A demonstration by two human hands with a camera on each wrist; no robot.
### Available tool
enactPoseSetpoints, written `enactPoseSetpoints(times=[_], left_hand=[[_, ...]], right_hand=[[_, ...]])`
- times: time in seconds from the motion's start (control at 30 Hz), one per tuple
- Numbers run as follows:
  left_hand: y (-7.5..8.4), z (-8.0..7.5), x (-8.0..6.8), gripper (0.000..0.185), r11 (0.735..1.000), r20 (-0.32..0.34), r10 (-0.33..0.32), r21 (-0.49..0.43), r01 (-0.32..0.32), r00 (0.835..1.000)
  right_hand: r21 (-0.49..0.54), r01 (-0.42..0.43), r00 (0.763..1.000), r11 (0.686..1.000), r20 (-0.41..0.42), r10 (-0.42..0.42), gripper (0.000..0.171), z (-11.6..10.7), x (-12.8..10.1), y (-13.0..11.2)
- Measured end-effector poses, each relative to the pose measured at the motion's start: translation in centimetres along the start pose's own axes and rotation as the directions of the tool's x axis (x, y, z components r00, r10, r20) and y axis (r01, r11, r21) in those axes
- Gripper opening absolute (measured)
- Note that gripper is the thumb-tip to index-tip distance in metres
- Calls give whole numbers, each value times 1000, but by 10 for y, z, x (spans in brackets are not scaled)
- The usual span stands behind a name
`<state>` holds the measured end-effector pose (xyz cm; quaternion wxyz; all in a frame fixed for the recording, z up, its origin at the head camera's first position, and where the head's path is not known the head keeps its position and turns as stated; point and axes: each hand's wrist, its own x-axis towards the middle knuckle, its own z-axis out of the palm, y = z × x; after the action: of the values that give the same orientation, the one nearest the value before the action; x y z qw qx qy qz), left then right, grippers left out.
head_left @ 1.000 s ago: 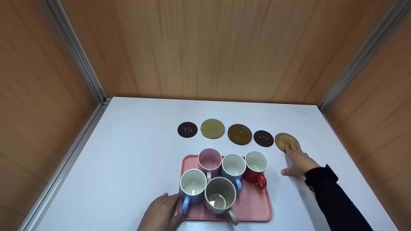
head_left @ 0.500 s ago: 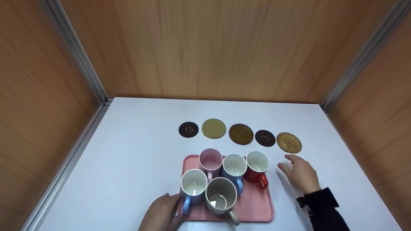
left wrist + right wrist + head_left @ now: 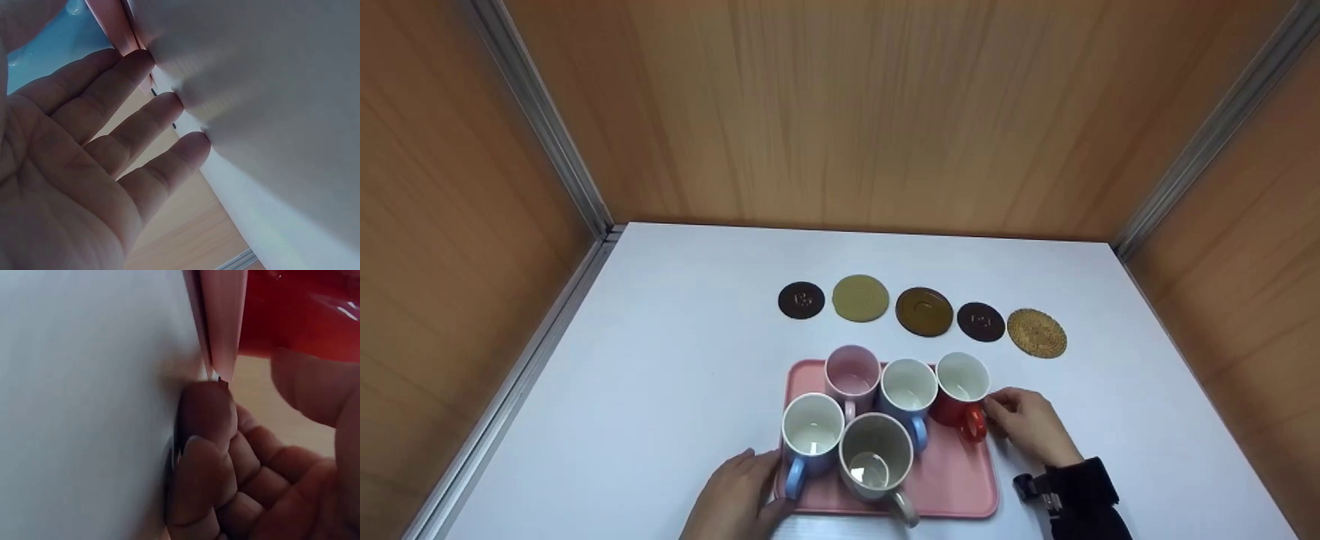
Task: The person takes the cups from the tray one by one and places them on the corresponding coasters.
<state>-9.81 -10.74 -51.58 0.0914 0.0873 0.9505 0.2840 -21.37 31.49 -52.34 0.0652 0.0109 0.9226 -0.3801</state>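
A white counter (image 3: pixel 660 390) fills a booth closed in by wood-grain panels: a back wall (image 3: pixel 855 112) and two side walls, joined at the corners by grey metal strips (image 3: pixel 540 120). Toward the near edge of the counter sits a pink tray (image 3: pixel 952 480) carrying five mugs: a pink mug (image 3: pixel 851 373), a blue mug with a white inside (image 3: pixel 907 390), a red mug (image 3: pixel 960 394) at the tray's far right corner, a light-blue mug (image 3: pixel 811 435) at the left and a grey mug (image 3: pixel 876 457) nearest the person. Beyond the tray five round coasters lie in a row, well apart from the mugs: a dark brown coaster (image 3: pixel 801 300), a pale green coaster (image 3: pixel 860 298), a brown saucer (image 3: pixel 924 311), a second dark coaster (image 3: pixel 981 322) and a woven coaster (image 3: pixel 1036 332). The right hand (image 3: pixel 1027 424), in a dark sleeve, has its fingers curled at the red mug's handle beside the tray's right rim; whether they grip the handle cannot be told. The left hand (image 3: pixel 739 495) rests with relaxed, straight fingers against the tray's left edge, just beside the light-blue mug.
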Motion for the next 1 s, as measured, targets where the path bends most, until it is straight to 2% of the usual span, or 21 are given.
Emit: enactPoseSetpoints(times=[0.07, 0.27, 0.5, 0.83, 0.9, 1.0], left_hand=[[0, -1, 0, 62, 1000, -2, 4, 0, -4, 1000], [-1, -1, -1, 62, 1000, -5, 19, 6, -19, 1000], [-2, 0, 0, 60, 1000, -9, 28, -5, -28, 1000], [0, 0, -2, 61, 998, -17, 56, -7, -57, 998], [2, -1, -4, 60, 997, -35, 70, -16, -71, 997], [5, -2, -8, 52, 993, -103, 119, -10, -120, 988]], right_hand=[[-6, 22, 1000, 1000, 19, -22, 18, 2, 1, 0], [3, 38, 999, 999, 34, -38, 25, 4, 1, 2], [-14, 65, 997, 998, 36, -64, 12, 4, -1, 2], [-33, 70, 997, 997, 46, -68, 8, 6, 2, 6], [-33, 78, 996, 996, 48, -77, 9, 6, 2, 6], [-33, 76, 996, 997, 50, -74, 9, 6, 2, 6]])
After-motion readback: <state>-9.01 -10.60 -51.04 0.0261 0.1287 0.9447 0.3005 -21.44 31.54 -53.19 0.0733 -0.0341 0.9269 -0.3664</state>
